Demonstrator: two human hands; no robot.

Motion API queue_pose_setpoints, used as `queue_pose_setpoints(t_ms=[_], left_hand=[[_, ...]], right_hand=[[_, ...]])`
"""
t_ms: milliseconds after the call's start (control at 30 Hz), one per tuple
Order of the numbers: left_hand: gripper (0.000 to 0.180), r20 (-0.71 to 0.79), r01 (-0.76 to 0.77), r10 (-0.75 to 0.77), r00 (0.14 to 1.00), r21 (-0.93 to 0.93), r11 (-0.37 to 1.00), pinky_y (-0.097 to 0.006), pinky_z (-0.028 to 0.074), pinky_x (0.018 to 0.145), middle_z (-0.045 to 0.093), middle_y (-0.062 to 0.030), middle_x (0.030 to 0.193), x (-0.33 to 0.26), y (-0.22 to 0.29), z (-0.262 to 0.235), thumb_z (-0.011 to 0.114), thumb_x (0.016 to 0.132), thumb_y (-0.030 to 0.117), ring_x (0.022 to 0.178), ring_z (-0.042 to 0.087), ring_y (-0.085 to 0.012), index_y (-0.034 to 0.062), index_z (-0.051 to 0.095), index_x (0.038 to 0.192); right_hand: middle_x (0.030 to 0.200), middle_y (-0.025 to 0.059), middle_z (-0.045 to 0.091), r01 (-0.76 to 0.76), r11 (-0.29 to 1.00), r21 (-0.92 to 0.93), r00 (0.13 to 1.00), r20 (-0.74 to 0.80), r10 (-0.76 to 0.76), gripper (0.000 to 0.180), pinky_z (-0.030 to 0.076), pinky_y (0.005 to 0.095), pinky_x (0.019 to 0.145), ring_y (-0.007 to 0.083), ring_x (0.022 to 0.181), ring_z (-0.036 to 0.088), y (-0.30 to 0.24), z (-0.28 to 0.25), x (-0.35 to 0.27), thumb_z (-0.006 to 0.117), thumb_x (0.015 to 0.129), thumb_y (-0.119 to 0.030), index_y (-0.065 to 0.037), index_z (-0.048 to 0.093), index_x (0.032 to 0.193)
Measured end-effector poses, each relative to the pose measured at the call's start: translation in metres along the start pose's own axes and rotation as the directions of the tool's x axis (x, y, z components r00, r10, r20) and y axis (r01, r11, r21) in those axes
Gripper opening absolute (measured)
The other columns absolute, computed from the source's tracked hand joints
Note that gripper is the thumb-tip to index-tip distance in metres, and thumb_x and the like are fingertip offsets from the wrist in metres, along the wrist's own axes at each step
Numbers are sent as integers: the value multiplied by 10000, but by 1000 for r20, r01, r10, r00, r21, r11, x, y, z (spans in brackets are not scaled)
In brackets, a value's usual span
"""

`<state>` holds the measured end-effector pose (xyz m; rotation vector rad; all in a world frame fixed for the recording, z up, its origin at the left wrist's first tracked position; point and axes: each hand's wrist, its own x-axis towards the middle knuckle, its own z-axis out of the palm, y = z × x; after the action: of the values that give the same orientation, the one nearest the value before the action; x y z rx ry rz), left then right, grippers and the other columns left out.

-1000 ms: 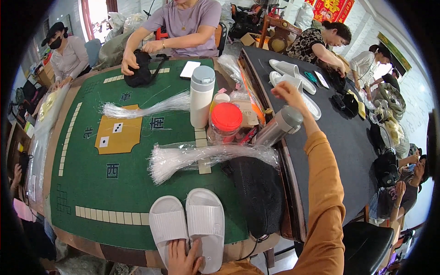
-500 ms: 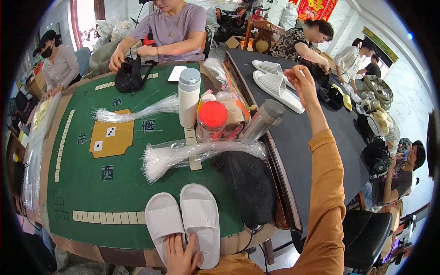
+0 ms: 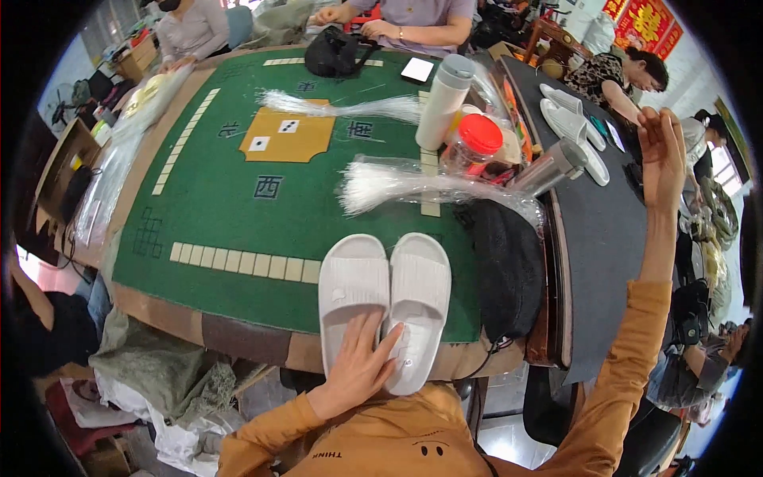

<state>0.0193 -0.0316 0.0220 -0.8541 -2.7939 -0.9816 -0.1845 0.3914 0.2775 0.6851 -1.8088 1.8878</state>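
Note:
A pair of pale grey-white slide slippers, a left slipper (image 3: 355, 278) and a right slipper (image 3: 420, 318), lies side by side at the front edge of the green table, toes pointing away. My left hand (image 3: 359, 362) rests flat on them. Its fingertips lie at the left slipper's strap opening, and its thumb reaches onto the right slipper. Over the dark table on the right, my right hand (image 3: 662, 155) is raised with its fingers bent together. Whatever may be between them is too small to make out.
Bundles of clear plastic strands (image 3: 381, 187), a white bottle (image 3: 445, 103), a red-lidded jar (image 3: 477, 141) and a grey tumbler (image 3: 550, 168) stand or lie ahead. A black pouch (image 3: 509, 274) is beside the slippers. Another white slipper pair (image 3: 572, 127) lies near my right hand. Other people work around.
The view has tipped downward, so the table sits higher in it. My right hand has moved rightward past the far white slippers. My left hand stays on the near pair.

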Motion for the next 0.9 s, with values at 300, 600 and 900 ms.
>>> queue_pose_setpoints(t_ms=[300,600,900], left_hand=[[475,-245,-130,110,963,-67,989,-482,369,984,430,-190,1255,-3,-2,-2,673,752,56,1185,420,-404,63,546,1210],[396,-301,-180,138,944,-118,977,-447,405,950,477,-169,1204,-5,-1,-7,645,747,-3,1141,466,-370,60,601,1136],[315,-377,-170,135,916,-62,983,-445,414,949,497,-154,1193,12,-12,-37,627,764,2,1126,486,-362,40,611,1076]], right_hand=[[946,98,634,46,997,55,999,20,-47,174,475,241,759,134,814,579,-20,124,-66,464,995,-192,-48,525,1072],[957,108,651,-315,827,466,895,-143,421,98,521,282,786,171,848,627,120,173,-143,485,985,-169,-74,508,991],[1100,165,595,-349,823,447,788,-335,516,39,508,322,905,209,983,609,171,157,-169,457,980,-83,-50,478,985]])
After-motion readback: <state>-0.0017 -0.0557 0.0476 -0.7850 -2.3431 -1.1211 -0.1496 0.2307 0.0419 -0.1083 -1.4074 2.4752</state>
